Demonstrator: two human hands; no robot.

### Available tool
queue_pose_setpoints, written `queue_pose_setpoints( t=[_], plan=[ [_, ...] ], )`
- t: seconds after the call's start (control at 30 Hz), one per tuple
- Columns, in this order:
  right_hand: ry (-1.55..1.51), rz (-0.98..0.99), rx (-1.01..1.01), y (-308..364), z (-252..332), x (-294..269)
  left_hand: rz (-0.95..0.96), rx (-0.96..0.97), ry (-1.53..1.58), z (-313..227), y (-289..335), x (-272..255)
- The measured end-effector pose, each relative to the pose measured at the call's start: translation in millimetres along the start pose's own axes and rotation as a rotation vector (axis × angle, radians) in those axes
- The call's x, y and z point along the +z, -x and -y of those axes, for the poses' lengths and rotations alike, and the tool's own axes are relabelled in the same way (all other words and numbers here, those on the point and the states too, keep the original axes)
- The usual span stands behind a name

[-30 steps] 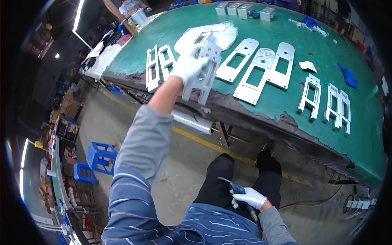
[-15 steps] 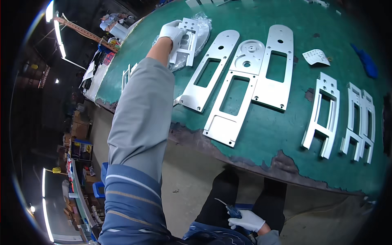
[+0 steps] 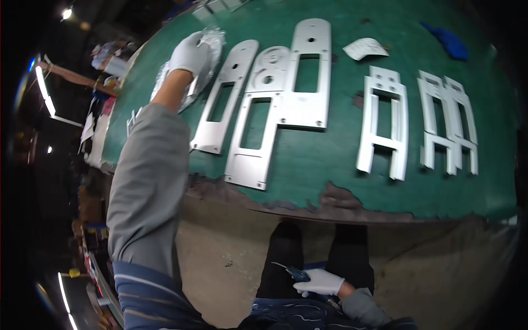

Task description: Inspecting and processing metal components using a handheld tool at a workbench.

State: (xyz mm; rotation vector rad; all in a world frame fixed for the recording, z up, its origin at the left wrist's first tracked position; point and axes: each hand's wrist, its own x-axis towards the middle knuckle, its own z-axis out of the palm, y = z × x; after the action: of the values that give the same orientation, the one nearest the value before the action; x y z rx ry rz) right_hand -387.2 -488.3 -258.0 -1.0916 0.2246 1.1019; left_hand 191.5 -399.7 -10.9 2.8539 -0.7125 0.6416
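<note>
My left hand point(image 3: 188, 54), in a white glove, reaches to the table's far left, its fingers curled over a silver metal frame point(image 3: 192, 86). Most of that frame is hidden behind the hand and wrist. Clear plastic wrap point(image 3: 213, 45) lies under and around it. Low in front of my lap, my right hand point(image 3: 322, 282), also gloved, is closed around a blue air blow gun point(image 3: 297, 274) with a thin bent nozzle. To the right of my left hand lie long silver plates with rectangular cut-outs: a left plate point(image 3: 224, 99), a middle plate point(image 3: 253, 132) and a right plate point(image 3: 309, 82).
A slotted silver frame point(image 3: 383, 121) lies on the green tabletop point(image 3: 330, 159) at right, with two similar frames point(image 3: 448, 121) beyond it. Farther back are a white paper sheet point(image 3: 366, 48) and a blue cloth point(image 3: 446, 41). The table's front edge has a torn covering point(image 3: 341, 201).
The view has turned, so the table's things appear farther left. The metal frame at my left hand, plainly visible before, is now mostly hidden. My right hand still holds the blow gun low.
</note>
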Motion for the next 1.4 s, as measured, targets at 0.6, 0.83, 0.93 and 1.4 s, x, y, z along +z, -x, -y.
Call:
queue_pose_setpoints(
  t=[0.6, 0.83, 0.93, 1.4],
  plan=[
    [-0.015, -0.055, -0.195, 36.0, -28.3, 5.1, 0.592, 0.027, 0.325, -340.9, 155.6, -58.7],
    [-0.187, 0.025, -0.292, 48.5, -39.7, 3.0, 0.540, -0.164, 1.702, -200.4, 297.0, -152.3],
    [-0.205, -0.063, -0.278, 60.1, -31.8, 9.3, 0.274, -0.353, 2.141, -135.1, 410.1, -162.6],
    [0.937, -0.097, -0.315, 67.5, 28.4, 189.4, -0.287, -1.366, 2.117, 11.7, 730.0, -128.8]
  ],
)
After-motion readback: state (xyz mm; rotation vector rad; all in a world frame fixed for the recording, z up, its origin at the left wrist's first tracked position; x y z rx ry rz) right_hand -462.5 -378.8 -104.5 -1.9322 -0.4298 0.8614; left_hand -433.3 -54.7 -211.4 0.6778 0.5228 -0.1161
